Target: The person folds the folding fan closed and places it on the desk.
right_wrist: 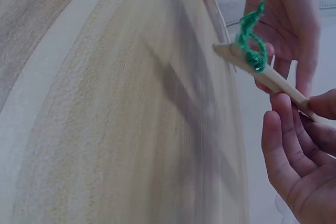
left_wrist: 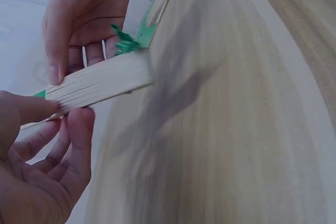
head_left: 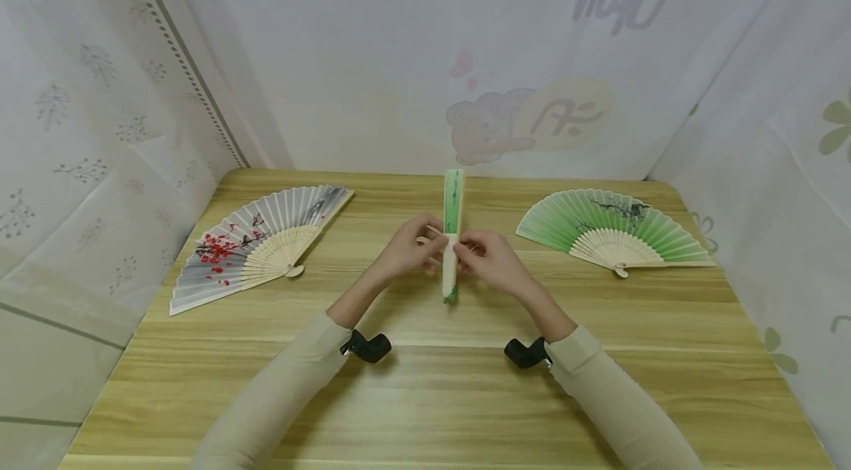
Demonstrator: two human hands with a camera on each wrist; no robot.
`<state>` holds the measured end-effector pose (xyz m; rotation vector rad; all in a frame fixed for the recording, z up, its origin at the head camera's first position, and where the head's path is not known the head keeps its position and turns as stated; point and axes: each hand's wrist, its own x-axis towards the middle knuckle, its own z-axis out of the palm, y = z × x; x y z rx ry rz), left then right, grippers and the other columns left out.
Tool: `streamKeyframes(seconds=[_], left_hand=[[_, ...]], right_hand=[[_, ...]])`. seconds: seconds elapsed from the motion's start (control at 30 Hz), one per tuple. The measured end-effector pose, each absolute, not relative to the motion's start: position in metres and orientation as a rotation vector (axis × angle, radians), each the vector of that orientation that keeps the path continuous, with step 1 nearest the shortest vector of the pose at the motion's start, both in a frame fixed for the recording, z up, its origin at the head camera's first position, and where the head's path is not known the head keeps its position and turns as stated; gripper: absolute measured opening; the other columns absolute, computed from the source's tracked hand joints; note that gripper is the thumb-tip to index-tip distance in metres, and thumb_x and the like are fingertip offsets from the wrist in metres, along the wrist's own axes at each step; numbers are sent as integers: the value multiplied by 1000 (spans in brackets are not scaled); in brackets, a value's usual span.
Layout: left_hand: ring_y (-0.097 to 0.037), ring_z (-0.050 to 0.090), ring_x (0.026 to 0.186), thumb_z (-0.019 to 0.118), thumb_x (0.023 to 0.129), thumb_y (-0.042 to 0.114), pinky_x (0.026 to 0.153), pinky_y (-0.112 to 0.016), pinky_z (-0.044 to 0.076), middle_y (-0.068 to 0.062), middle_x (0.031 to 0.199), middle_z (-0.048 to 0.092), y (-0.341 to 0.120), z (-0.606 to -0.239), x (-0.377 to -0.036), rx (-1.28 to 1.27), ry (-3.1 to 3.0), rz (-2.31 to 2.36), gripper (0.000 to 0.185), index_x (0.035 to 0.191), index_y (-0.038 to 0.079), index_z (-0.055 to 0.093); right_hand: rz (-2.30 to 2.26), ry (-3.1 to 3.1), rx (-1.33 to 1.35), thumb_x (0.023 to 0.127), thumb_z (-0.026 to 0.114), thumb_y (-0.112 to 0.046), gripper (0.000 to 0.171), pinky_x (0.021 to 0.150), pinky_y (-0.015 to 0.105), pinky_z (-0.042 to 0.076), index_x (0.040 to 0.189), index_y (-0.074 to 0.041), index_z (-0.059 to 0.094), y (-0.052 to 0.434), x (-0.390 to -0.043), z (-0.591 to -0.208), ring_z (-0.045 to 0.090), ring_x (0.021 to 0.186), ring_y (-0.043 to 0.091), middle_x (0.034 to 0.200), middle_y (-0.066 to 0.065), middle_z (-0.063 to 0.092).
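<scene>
**Folded fan (head_left: 453, 222) held above the counter (head_left: 445, 411)**

Centre: the folded fan, its ribs together, lies between the hands, green cloth toward the far edge and pale ribs toward the person. A green cord (right_wrist: 252, 40) hangs at its rib end. The left hand (head_left: 411, 248) pinches the fan from the left, thumb on one face and fingertips against the other; the right hand (head_left: 493, 261) pinches it likewise from the right. Both wrist views show shadows on the wood below.

Left: the grey fan (head_left: 272, 237), spread wide, rests on the counter, well apart from the left hand; red blossoms and dark branches mark its cloth. Right: the green fan (head_left: 618, 219), also spread, rests near the counter's right side, with a dark printed motif.

Foreground: pale sleeves (head_left: 286, 389) cover the forearms, with a black device (head_left: 372, 346) at each cuff. Background: a pale curtain (head_left: 332, 71) with faint lettering hangs behind the counter.
</scene>
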<state>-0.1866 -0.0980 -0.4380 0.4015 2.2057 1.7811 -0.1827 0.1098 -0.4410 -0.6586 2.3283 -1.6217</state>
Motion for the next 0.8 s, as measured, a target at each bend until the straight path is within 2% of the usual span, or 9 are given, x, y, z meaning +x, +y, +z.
streamKeyframes(seconds=[0.1, 0.3, 0.47, 0.67, 0.8], left_hand=[[-41, 71, 85, 63, 101, 3, 69, -56, 60, -19, 101, 67, -99, -439, -185, 430, 2203, 1750, 25, 124, -3, 55], [-28, 72, 76, 67, 99, 3, 66, -53, 61, -17, 99, 67, -99, -441, -181, 405, 2214, 1741, 28, 124, -2, 56], [-31, 71, 74, 69, 97, 3, 65, -53, 60, -18, 99, 66, -98, -442, -178, 358, 2220, 1752, 28, 122, -3, 57], [-33, 71, 71, 72, 96, 3, 59, -44, 61, -19, 98, 67, -97, -448, -176, 331, 2232, 1740, 29, 120, -6, 59], [-30, 71, 69, 72, 95, 3, 58, -38, 61, -18, 96, 68, -94, -452, -175, 300, 2231, 1728, 30, 120, -6, 58]], right_hand=[[-1687, 2245, -592, 105, 56, -5, 20, 75, 55, 59, 114, 9, 68, 112, -184, -444, 68, 80, 37, 92, 15, 70], [-1682, 2194, -559, 107, 52, -4, 24, 74, 53, 59, 120, 12, 63, 113, -184, -446, 68, 76, 28, 93, 17, 69], [-1613, 2216, -564, 105, 56, -5, 24, 71, 51, 60, 122, 11, 62, 114, -183, -449, 68, 73, 27, 89, 13, 70], [-1537, 2226, -561, 101, 63, -3, 30, 70, 51, 59, 126, 11, 57, 116, -183, -454, 69, 74, 36, 81, 13, 70], [-1514, 2255, -551, 100, 64, -4, 32, 68, 48, 59, 127, 11, 57, 117, -183, -456, 68, 73, 31, 81, 11, 70]])
